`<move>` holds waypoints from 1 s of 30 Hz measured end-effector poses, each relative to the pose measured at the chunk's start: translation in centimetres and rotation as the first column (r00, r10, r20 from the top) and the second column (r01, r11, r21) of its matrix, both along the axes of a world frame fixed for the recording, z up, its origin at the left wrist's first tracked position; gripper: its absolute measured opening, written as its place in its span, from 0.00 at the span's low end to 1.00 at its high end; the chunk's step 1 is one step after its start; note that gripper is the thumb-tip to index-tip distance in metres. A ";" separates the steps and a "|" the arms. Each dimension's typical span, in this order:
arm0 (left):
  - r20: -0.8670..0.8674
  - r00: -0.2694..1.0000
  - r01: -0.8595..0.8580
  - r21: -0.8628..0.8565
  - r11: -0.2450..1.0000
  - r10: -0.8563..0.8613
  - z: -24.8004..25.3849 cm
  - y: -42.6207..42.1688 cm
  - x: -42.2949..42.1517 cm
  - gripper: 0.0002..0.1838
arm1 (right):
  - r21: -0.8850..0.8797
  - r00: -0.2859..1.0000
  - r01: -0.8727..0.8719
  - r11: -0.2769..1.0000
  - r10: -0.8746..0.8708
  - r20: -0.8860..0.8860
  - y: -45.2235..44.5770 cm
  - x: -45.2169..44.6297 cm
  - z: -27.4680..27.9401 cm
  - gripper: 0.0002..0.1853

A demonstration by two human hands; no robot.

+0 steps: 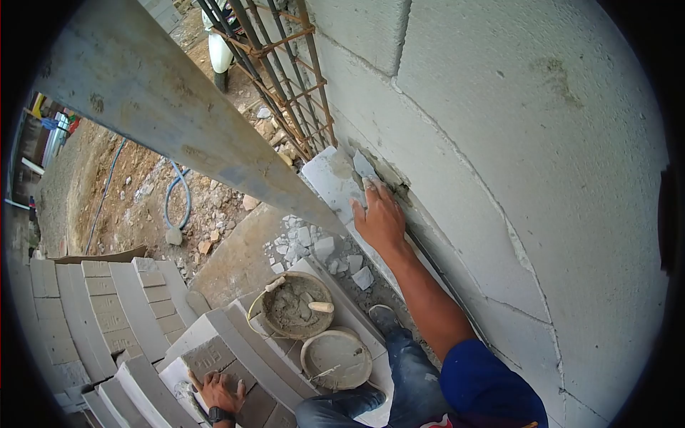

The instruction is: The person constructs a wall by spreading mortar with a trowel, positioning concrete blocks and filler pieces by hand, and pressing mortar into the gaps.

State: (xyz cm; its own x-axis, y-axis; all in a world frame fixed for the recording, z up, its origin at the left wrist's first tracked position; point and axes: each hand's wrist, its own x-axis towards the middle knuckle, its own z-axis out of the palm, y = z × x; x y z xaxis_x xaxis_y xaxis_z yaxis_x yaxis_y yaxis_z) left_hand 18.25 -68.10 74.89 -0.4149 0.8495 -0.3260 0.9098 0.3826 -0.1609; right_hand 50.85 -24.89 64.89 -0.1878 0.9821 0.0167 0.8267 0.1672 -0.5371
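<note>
Head view: pale piece [364, 166] beneath the right fingertips, at the block wall's [499, 164] left edge

Looks down past a thick, stained post [178, 114], slanting from the upper left towards the pale ledge [332, 177] and covering part of the ground behind. Shows a rusty rebar cage [285, 78] just beyond the ledge, close against the wall, and the wall itself filling the right side. Includes broken chunks [303, 242] strewn below the ledge, a looped blue hose [169, 200] on rubbly soil, and stacked blocks [107, 307] across the lower left. Places two round buckets side by side near the legs [410, 371]: one mortar bucket [282, 303] with a wooden-handled tool [321, 307] lying in wet grey mix, one shallow-looking grey bucket [335, 360].

Has the right hand [382, 217] reaching to the piece, fingers bent onto its near end, thumb apart on the ledge side; cannot tell whether gripping. Rests the left hand [217, 392] on the stacked blocks, fingers spread and open, beside a whitish, smeared object [187, 392], too small to identify.

Shows the piece as small, flat, bluish-grey and pointed at the far end, beside rough mortar along the wall; hides its near end under the fingers.
</note>
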 end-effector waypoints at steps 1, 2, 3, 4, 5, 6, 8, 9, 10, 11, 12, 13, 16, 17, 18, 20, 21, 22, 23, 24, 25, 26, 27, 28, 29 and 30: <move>0.002 1.000 -0.006 -0.015 1.000 0.006 0.1 0.0 0.1 0.20 | 0.035 1.000 -0.003 0.999 0.003 -0.008 0.3 -0.1 -0.4 0.33; 0.003 1.000 -0.012 -0.027 1.000 0.012 0.3 0.2 0.2 0.20 | 0.072 1.000 -0.005 0.997 0.006 -0.017 0.7 -0.3 -0.7 0.33; 0.003 1.000 -0.018 -0.040 0.999 0.018 0.4 0.4 0.2 0.20 | 0.086 1.000 -0.015 0.996 0.015 -0.004 1.3 -0.7 -0.7 0.34; -0.012 1.000 -0.003 -0.025 1.000 0.003 0.1 0.1 -0.1 0.20 | 0.098 1.000 -0.026 0.995 0.025 0.011 2.1 -1.1 -0.6 0.34; -0.024 1.000 0.013 -0.012 1.000 -0.013 -0.4 -0.4 -0.6 0.20 | 0.107 0.999 -0.038 0.993 0.036 0.028 2.7 -1.5 -0.6 0.34; -0.033 0.999 0.029 -0.002 1.000 -0.029 -0.5 -0.4 -0.4 0.20 | 0.022 0.999 -0.037 0.999 0.037 0.023 3.1 -1.8 -0.5 0.35; -0.005 1.000 0.000 -0.026 1.000 0.000 -0.1 -0.2 -0.2 0.20 | -0.133 1.000 -0.029 0.991 0.030 0.003 4.1 -2.4 0.2 0.36; 0.007 1.000 -0.017 -0.038 0.999 0.017 0.2 0.1 -0.1 0.20 | -0.078 1.000 -0.023 0.997 0.023 -0.003 3.9 -2.4 0.6 0.36; 0.004 1.000 -0.013 -0.039 0.999 0.013 0.2 0.1 -0.1 0.20 | -0.026 1.000 -0.017 1.000 0.017 -0.009 3.2 -2.4 0.9 0.36; 0.002 1.000 -0.009 -0.039 0.999 0.009 0.1 0.0 -0.2 0.20 | 0.027 1.000 -0.011 1.000 0.012 -0.015 3.0 -2.4 1.0 0.37; 0.001 1.000 -0.005 -0.041 0.999 0.005 0.1 -0.1 -0.2 0.20 | -0.048 1.000 0.002 0.999 -0.003 -0.013 3.2 -2.4 0.6 0.37; 0.008 1.000 -0.010 -0.047 0.999 0.011 0.1 -0.2 0.0 0.20 | -0.125 1.000 0.015 0.992 -0.016 -0.007 3.5 -2.3 -0.2 0.37; 0.010 1.000 -0.013 -0.045 0.999 0.014 0.1 0.4 -0.4 0.20 | -0.062 1.000 0.024 0.998 -0.025 -0.017 3.1 -2.1 -0.6 0.37; 0.012 1.000 -0.015 -0.050 0.999 0.016 0.2 0.3 -0.3 0.20 | -0.001 1.000 0.016 1.000 -0.016 -0.019 2.6 -2.1 -0.7 0.38; 0.018 1.000 -0.016 -0.057 0.998 0.017 0.2 0.1 -0.2 0.20 | 0.005 1.000 0.003 1.000 -0.002 -0.030 2.5 -2.1 -0.9 0.38; 0.017 1.000 -0.018 -0.053 0.998 0.019 0.0 -0.2 -0.1 0.20 | 0.019 0.999 -0.015 1.000 0.016 -0.049 3.0 -2.2 0.6 0.39; 0.014 1.000 -0.017 -0.045 0.999 0.017 -0.1 -0.1 -0.3 0.20 | -0.081 0.999 -0.003 0.997 -0.001 -0.044 3.9 -2.3 0.4 0.40; 0.007 1.000 -0.012 -0.050 0.999 0.013 -0.1 0.0 -0.3 0.20 | -0.179 0.999 0.009 0.984 -0.016 -0.040 5.1 -2.6 0.2 0.40; 0.001 1.000 -0.010 -0.056 0.998 0.010 0.0 0.0 -0.3 0.20 | -0.276 0.999 0.019 0.961 -0.029 -0.033 5.6 -2.7 0.0 0.41; -0.003 1.000 -0.006 -0.064 0.998 0.006 0.0 -0.1 -0.3 0.20 | -0.228 0.999 0.020 0.973 -0.028 -0.033 5.6 -2.8 -0.3 0.42; -0.012 1.000 0.009 -0.057 0.998 -0.010 -0.2 -0.1 -0.4 0.21 | -0.174 0.999 0.021 0.984 -0.027 -0.034 5.8 -2.9 -0.4 0.43; -0.023 0.999 0.023 -0.050 0.999 -0.024 -0.5 -0.4 -0.7 0.21 | -0.120 0.999 0.020 0.993 -0.024 -0.035 6.0 -3.0 -0.6 0.43; -0.032 0.999 0.036 -0.049 0.998 -0.038 -0.4 -0.6 -0.7 0.21 | -0.194 1.000 0.014 0.981 -0.018 -0.021 6.0 -3.2 -0.2 0.44; -0.029 0.999 0.028 -0.044 0.999 -0.029 -0.4 -0.4 -0.7 0.21 | -0.264 1.000 0.011 0.964 -0.013 -0.005 6.3 -3.3 0.8 0.44; -0.024 1.000 0.019 -0.043 0.999 -0.020 -0.4 -0.5 -0.6 0.21 | -0.337 1.000 0.009 0.941 -0.006 0.012 6.4 -3.2 1.3 0.45; -0.019 1.000 0.012 -0.043 0.999 -0.012 -0.2 -0.5 -0.5 0.22 | -0.352 1.000 0.026 0.935 -0.021 0.020 6.3 -3.0 1.3 0.45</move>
State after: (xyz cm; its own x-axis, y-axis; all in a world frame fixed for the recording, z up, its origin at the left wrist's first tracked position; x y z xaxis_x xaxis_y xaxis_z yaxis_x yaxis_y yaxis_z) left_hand 17.79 -68.61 74.66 -0.4114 0.8397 -0.3545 0.9108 0.3640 -0.1947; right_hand 47.82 -18.60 66.16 -0.1623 0.9284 -0.3342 0.8367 -0.0501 -0.5454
